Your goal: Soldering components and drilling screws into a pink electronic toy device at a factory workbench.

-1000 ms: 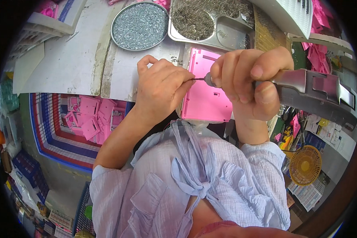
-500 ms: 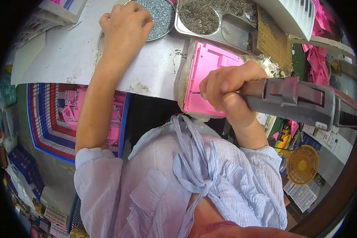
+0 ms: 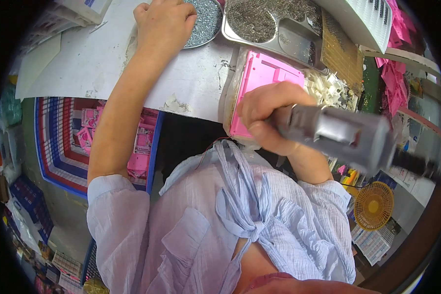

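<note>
My right hand (image 3: 277,115) is wrapped round a grey electric screwdriver (image 3: 340,130), blurred by motion and held nearly level. Its bit is hidden behind my fingers. Beneath them, a pink plastic panel (image 3: 269,71) with raised edges lies in a plastic-wrapped holder at the table's front edge. My left hand (image 3: 165,30) is at the near left rim of a round dish of small silvery screws (image 3: 203,22). Its fingers are curled, and the upper picture edge cuts some off. Whatever is between the fingertips cannot be made out.
A metal tray (image 3: 294,36) with small dark metal parts stands right of the dish. White plastic pieces (image 3: 326,88) are heaped beside the pink panel. Below the table's left edge, a blue, red and white basket (image 3: 59,157) holds pink parts. A yellow round basket (image 3: 373,206) is at lower right.
The screwdriver has swung lower and toward me, and its bit no longer shows. My right hand came down with it. My left hand remains at the screw dish, slightly farther forward.
</note>
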Motion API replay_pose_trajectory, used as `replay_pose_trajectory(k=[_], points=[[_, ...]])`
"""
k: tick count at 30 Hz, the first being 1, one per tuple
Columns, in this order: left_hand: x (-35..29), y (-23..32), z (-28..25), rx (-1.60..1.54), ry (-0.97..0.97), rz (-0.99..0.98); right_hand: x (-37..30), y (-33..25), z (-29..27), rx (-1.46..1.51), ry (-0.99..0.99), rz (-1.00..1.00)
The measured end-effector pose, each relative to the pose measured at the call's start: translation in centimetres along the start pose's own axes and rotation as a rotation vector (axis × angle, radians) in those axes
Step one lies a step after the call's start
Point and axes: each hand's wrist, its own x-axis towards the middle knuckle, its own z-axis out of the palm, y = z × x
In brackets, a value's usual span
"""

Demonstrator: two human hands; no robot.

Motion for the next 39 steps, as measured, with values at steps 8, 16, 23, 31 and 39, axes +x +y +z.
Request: replay_pose_trajectory(k=[8, 16, 23, 31, 39], points=[[1.7, 0.1, 0.4, 0.166, -0.183, -0.061, 0.4, -1.6, -2.0, 0.516, 0.172, -0.226], [-5.0, 5.7, -4.5, -0.231, -0.013, 0.182, -1.3, -2.7, -1.3, 0.522, 0.228, -0.227], [-1.4, 0.4, -1.8, 0.068, -0.139, -0.013, -1.0, -2.3, -1.5, 0.544, 0.212, -0.219], [0.1, 0.1, -1.4, -0.019, -0.140, 0.007, -1.1, -1.8, -2.4, 0.512, 0.290, -0.206], [-5.9, 7.9, -6.9, -0.622, -0.189, 0.210, -0.9, -3.4, -2.5, 0.415, 0.135, -0.202]])
